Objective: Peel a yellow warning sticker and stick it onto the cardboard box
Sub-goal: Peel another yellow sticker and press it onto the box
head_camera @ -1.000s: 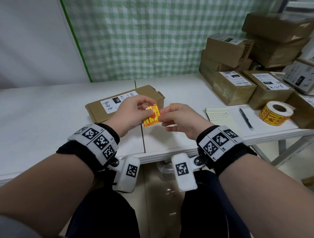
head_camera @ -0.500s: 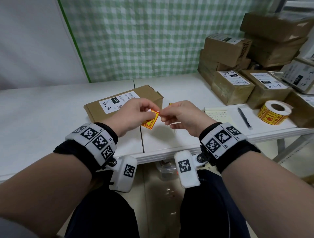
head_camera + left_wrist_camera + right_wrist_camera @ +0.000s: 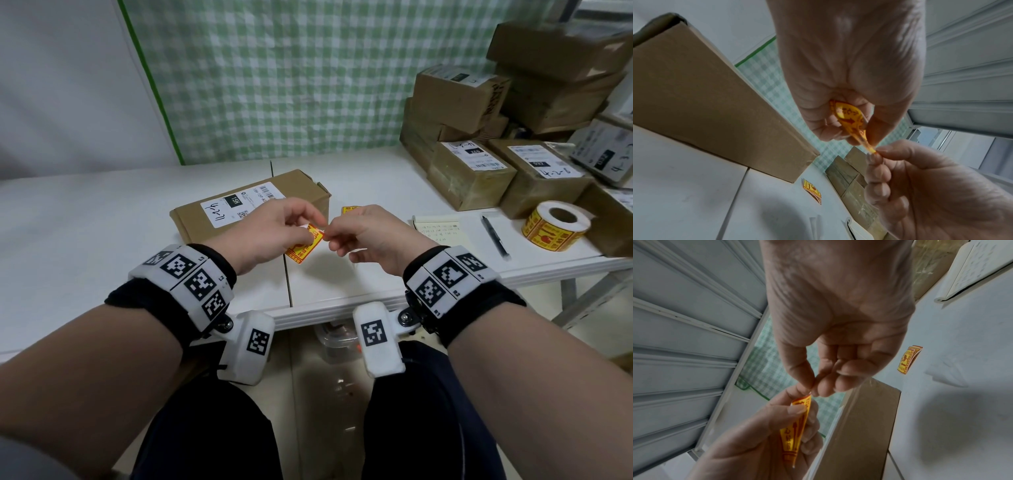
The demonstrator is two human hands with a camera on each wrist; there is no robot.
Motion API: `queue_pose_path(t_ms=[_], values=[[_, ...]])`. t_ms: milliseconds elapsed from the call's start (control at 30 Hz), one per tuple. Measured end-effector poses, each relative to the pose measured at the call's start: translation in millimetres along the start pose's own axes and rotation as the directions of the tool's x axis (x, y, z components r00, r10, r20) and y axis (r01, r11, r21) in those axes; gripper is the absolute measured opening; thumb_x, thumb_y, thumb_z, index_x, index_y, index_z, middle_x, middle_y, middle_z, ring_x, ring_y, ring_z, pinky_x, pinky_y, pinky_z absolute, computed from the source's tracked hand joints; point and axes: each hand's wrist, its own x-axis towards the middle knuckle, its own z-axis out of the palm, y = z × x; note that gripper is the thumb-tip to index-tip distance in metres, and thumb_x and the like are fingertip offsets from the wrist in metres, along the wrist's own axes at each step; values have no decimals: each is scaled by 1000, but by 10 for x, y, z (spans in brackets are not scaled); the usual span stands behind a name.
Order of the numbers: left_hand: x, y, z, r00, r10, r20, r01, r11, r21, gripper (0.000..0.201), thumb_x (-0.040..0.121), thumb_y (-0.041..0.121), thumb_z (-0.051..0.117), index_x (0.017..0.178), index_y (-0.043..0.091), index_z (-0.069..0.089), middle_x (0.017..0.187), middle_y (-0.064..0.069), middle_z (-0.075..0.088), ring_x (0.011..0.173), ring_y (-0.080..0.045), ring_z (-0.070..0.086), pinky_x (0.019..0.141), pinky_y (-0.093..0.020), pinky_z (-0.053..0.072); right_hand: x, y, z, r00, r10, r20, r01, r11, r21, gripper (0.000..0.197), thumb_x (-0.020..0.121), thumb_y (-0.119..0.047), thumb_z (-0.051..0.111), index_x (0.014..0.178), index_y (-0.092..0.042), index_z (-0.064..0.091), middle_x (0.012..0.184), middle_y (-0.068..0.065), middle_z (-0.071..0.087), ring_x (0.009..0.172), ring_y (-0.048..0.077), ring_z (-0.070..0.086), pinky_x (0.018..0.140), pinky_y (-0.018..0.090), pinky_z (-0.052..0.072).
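Observation:
A yellow and red warning sticker (image 3: 306,245) hangs above the white table's front edge, just in front of a brown cardboard box (image 3: 219,205) with a white shipping label. My left hand (image 3: 308,228) pinches the sticker (image 3: 850,120) between thumb and fingers, bending it. My right hand (image 3: 329,236) pinches its upper corner (image 3: 807,396) with thumb and forefinger, the other fingers curled. Both hands nearly touch at that corner. In the right wrist view the sticker (image 3: 795,425) runs down inside the left fingers.
Another yellow sticker (image 3: 350,209) lies on the table (image 3: 102,222) beside the box. A sticker roll (image 3: 555,226), a pen (image 3: 495,236) and a notepad (image 3: 438,229) lie at the right. Stacked cardboard boxes (image 3: 479,137) fill the right rear.
The sticker went from held flat facing up to bent and tilted downward. Both hands rose slightly and closed toward one corner, with the right fingertips now pinching it.

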Motion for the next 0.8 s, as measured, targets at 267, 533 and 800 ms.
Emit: queue_pose_path(t_ms=[267,533,800], values=[[-1,11,11,1000,8,16,-7,999,-35,22,80,-5,55,87,14,62,77,-11,56,64,-15,50,60,-22,41,16,24,16,1000,16,25,-17,999,39,19,77,-7,57,59,-14,56,56,2,53,53,12,47,52,20,37],[46,-32,32,985,97,-142,-86,992,88,22,75,10,72,87,14,53,77,4,52,70,-13,50,69,-27,43,39,34,42,999,35,27,-40,981,191,22,79,-4,53,58,-11,57,51,0,53,51,11,45,51,18,35],[8,74,50,978,118,-174,-63,954,293,10,80,20,66,73,15,72,64,2,63,57,-3,52,57,-19,42,58,52,61,997,-28,-68,42,976,213,21,77,-1,55,59,-10,55,52,2,52,49,12,44,44,14,38]])
